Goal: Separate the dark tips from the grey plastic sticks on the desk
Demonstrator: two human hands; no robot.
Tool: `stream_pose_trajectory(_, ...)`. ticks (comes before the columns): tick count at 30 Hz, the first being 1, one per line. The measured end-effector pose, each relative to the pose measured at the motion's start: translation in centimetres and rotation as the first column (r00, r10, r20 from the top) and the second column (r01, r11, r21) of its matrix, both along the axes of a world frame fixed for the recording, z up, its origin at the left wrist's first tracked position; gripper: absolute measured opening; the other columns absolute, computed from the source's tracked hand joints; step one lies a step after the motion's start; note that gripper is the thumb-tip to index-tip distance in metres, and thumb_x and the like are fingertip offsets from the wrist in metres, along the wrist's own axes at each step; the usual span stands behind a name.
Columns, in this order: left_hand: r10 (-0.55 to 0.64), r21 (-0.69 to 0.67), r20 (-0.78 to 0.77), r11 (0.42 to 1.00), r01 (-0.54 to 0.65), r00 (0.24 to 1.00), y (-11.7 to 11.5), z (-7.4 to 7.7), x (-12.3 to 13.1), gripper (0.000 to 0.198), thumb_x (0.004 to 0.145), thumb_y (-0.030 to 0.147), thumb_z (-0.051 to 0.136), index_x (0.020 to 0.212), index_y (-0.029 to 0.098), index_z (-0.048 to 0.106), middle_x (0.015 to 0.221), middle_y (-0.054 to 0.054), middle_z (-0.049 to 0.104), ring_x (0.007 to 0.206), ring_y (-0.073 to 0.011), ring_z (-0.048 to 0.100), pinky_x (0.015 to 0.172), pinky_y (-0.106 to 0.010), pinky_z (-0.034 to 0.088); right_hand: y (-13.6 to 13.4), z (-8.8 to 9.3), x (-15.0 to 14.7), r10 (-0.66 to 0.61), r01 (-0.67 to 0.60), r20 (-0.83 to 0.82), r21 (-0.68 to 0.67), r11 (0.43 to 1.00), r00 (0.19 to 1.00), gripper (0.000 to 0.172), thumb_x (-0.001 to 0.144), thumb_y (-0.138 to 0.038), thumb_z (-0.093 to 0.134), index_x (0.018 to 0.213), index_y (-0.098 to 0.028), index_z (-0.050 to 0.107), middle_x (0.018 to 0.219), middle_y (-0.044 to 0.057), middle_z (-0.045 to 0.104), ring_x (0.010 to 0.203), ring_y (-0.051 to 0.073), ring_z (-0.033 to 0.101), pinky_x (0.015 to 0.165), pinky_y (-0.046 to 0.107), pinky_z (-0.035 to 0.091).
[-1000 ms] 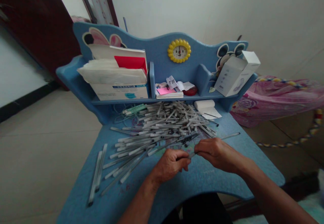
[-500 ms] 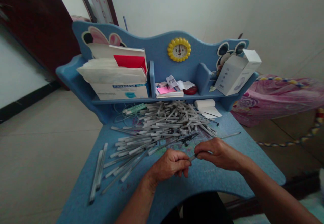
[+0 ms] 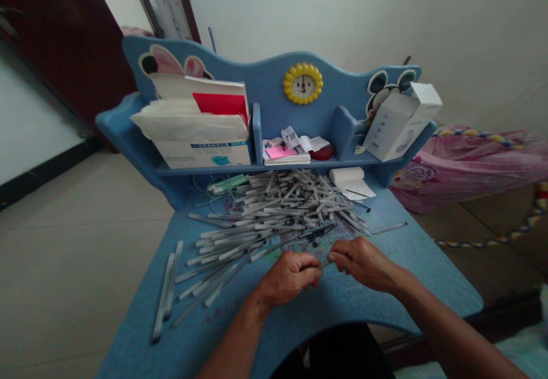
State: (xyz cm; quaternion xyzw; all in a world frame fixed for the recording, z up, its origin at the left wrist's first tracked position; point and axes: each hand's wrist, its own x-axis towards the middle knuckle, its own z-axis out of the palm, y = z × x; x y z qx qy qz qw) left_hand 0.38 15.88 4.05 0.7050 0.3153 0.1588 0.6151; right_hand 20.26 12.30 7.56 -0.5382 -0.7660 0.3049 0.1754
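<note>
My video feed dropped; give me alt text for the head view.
A person's left hand and right hand hold a thin pen-like tube between them over a blue desk. Beyond them lies a heap of similar tubes, with a yellow-rimmed clock higher up.

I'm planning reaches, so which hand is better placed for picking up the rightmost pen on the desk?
Probably the right hand: the rightmost pen lies just beyond it, while the left hand is farther away, though both hold a slim piece.
</note>
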Motion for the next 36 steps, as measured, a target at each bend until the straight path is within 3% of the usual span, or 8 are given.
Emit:
stream_pose_trajectory(4, 0.01, 0.01, -0.001, 1.0, -0.01, 1.0, 0.0, -0.3, -0.1, 0.017, 0.078, 0.026, 0.049, 0.071, 0.015, 0.06, 0.063, 0.002, 0.057, 0.058, -0.0095, 0.05, 0.056, -0.02, 0.039, -0.2, 0.2, 0.0, -0.01, 0.009, -0.087, -0.008, 1.0, 0.996, 0.015, 0.085, -0.028, 0.049, 0.09, -0.017, 0.057, 0.071, 0.0, 0.059, 0.065, 0.011, 0.052, 0.059, 0.021, 0.037)
stream_pose_trajectory(6, 0.007, 0.006, -0.001, 1.0, -0.007, 1.0, 0.0, -0.4, -0.1, 0.017, 0.078, 0.026, 0.049, 0.073, 0.015, 0.06, 0.064, 0.002, 0.057, 0.058, -0.0095, 0.051, 0.056, -0.02, 0.039, -0.2, 0.3, -0.1, 0.002, -0.001, -0.086, 0.005, 1.0, 0.996, 0.011, 0.083, -0.026, 0.05, 0.087, -0.017, 0.057, 0.072, -0.001, 0.059, 0.064, 0.01, 0.052, 0.059, 0.02, 0.037)
stream_pose_trajectory(12, 0.011, 0.021, 0.02, 1.0, -0.012, 1.0, 0.0, -0.2, -0.1, 0.017, 0.078, 0.025, 0.05, 0.066, 0.015, 0.057, 0.061, 0.002, 0.056, 0.057, -0.0091, 0.05, 0.055, -0.02, 0.039, -0.3, 0.0, -0.5, -0.062, 0.056, 0.07, 0.093, 0.994, 0.996, 0.037, 0.089, -0.038, 0.04, 0.063, -0.016, 0.053, 0.051, -0.003, 0.046, 0.048, 0.009, 0.042, 0.05, 0.022, 0.028)
stream_pose_trajectory(17, 0.016, 0.007, 0.018, 1.0, -0.016, 1.0, 0.0, 0.0, -0.1, 0.017, 0.078, 0.024, 0.049, 0.068, 0.014, 0.058, 0.062, 0.002, 0.056, 0.057, -0.0089, 0.049, 0.055, -0.02, 0.038, -0.4, 0.2, -0.6, -0.04, 0.043, -0.059, 0.053, 0.998, 0.997, 0.016, 0.084, -0.031, 0.049, 0.082, -0.017, 0.058, 0.062, -0.003, 0.054, 0.056, 0.009, 0.047, 0.053, 0.02, 0.033)
stream_pose_trajectory(22, 0.024, 0.01, 0.021, 1.0, -0.024, 0.999, 0.0, -0.1, -0.1, 0.017, 0.078, 0.025, 0.05, 0.068, 0.014, 0.059, 0.062, 0.002, 0.055, 0.058, -0.0093, 0.05, 0.057, -0.02, 0.04, -0.5, -0.1, -0.8, -0.09, 0.088, 0.027, 0.063, 0.994, 0.996, 0.034, 0.088, -0.035, 0.043, 0.062, -0.015, 0.054, 0.052, -0.002, 0.05, 0.05, 0.009, 0.045, 0.05, 0.021, 0.03)
stream_pose_trajectory(27, 0.04, 0.017, 0.028, 0.999, -0.04, 0.999, -0.1, -0.1, 0.1, 0.017, 0.077, 0.025, 0.05, 0.069, 0.014, 0.06, 0.063, 0.002, 0.056, 0.059, -0.0096, 0.051, 0.057, -0.021, 0.04, -0.8, -0.3, -0.5, -0.073, 0.076, -0.073, 0.046, 0.996, 0.995, 0.02, 0.084, -0.035, 0.051, 0.086, -0.017, 0.06, 0.06, -0.003, 0.054, 0.055, 0.009, 0.048, 0.053, 0.02, 0.033)
stream_pose_trajectory(32, 0.027, 0.045, 0.016, 0.999, -0.027, 1.0, -0.2, -0.1, 0.2, 0.015, 0.076, 0.021, 0.05, 0.065, 0.015, 0.057, 0.061, 0.003, 0.054, 0.06, -0.0098, 0.051, 0.058, -0.02, 0.039, -1.1, -0.7, -0.7, -0.116, 0.116, -0.002, 0.076, 0.99, 0.993, 0.034, 0.088, -0.035, 0.042, 0.063, -0.016, 0.053, 0.052, -0.002, 0.049, 0.049, 0.009, 0.045, 0.05, 0.021, 0.031)
stream_pose_trajectory(36, 0.039, 0.076, 0.016, 0.996, -0.04, 0.999, -0.2, -0.3, 0.2, 0.014, 0.077, 0.021, 0.05, 0.067, 0.015, 0.058, 0.062, 0.003, 0.055, 0.061, -0.01, 0.051, 0.059, -0.02, 0.039, -1.2, -0.5, -0.6, -0.11, 0.113, -0.059, 0.042, 0.993, 0.992, 0.025, 0.086, -0.038, 0.046, 0.078, -0.017, 0.057, 0.056, -0.003, 0.05, 0.051, 0.009, 0.046, 0.05, 0.021, 0.032)
